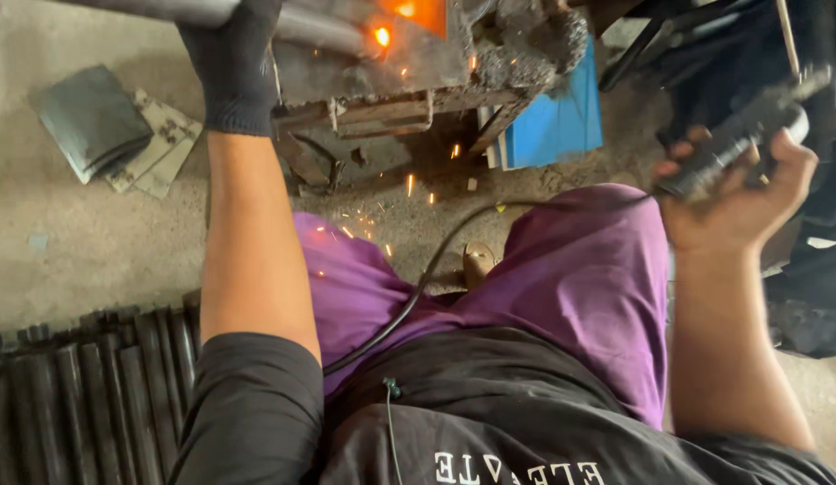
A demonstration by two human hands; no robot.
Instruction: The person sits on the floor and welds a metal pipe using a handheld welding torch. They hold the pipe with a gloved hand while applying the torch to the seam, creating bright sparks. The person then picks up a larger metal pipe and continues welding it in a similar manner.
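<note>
At top, gloved left hand (231, 63) gripping metal pipe (319, 27); right hand (737, 184) clasping welding holder (746, 130).

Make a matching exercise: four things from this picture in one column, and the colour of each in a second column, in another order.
Things:
1. glove on the left hand
2. shorts
3. board by the metal stand
4. sparks

Colours:
A. blue
B. orange
C. black
D. purple

Pairs: 1-C, 2-D, 3-A, 4-B
</note>
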